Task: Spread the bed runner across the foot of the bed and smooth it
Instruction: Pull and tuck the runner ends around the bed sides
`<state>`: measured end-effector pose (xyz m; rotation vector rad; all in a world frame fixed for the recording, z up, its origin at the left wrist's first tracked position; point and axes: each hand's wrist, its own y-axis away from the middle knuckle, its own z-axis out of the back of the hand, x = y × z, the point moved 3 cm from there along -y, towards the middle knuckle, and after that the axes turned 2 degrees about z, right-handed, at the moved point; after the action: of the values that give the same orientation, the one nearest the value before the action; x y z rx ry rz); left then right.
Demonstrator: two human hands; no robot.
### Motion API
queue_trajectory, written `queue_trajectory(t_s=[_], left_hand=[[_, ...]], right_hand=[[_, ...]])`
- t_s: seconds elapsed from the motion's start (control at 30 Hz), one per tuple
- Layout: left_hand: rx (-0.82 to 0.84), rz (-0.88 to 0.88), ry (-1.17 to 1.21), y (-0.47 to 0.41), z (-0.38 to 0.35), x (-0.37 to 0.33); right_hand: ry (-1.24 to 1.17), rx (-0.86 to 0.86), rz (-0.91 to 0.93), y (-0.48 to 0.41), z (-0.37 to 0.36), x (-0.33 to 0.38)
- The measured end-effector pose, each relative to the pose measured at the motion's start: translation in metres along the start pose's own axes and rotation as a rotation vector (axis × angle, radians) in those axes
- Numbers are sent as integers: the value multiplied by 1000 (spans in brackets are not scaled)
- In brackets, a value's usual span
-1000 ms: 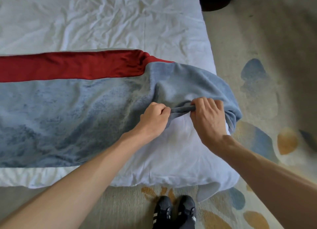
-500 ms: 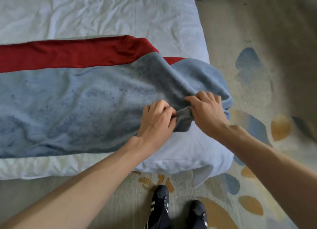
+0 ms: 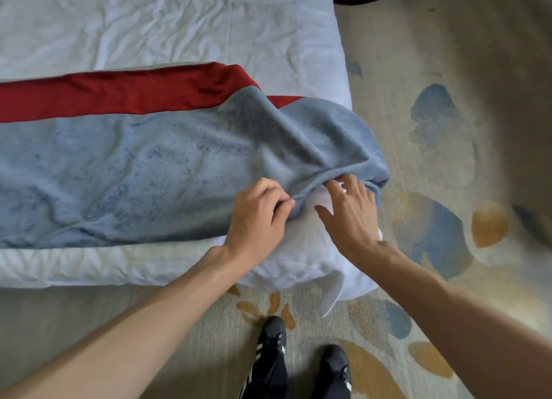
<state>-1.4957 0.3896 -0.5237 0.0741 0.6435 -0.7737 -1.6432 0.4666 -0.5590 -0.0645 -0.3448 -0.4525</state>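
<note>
Most of the bed runner point(image 3: 134, 171) lies flat across the foot of the bed point(image 3: 179, 25), red band on the far side; only its right end is bunched at the corner. The left hand point(image 3: 257, 219) pinches the near hem there, while the right hand point(image 3: 352, 219) has its fingers point(image 3: 354, 186) straight and spread, tips under the fold (gripping nothing). A hard tug on the hem would likely rumple the flat stretch or skew the band. Rightward, the mattress edge sits just beside the fold, with open carpet point(image 3: 448, 55) beyond.
</note>
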Motion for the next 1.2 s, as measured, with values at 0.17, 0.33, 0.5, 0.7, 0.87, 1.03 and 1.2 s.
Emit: queue_trajectory(t_s=[0.17,0.33,0.5,0.7,0.87,1.03,1.2], left_hand=[[-82,100,87,10,4,-9],[-69,105,68,9,3,-6],[26,22,-133,14,-2,-6],[185,-58,-262,18,-19,-7],[293,85,-374,6,-24,3],[439,316,-398,-23,-38,23],[555,364,-463,-26,-53,36]], right_hand=[[-172,-138,39,-5,3,10],[-186,-153,136,-2,7,10],[147,15,247,20,26,-17],[255,248,233,55,20,-23],[135,187,171,50,16,-22],[109,191,142,18,23,-22],[152,415,195,-5,-10,-23]])
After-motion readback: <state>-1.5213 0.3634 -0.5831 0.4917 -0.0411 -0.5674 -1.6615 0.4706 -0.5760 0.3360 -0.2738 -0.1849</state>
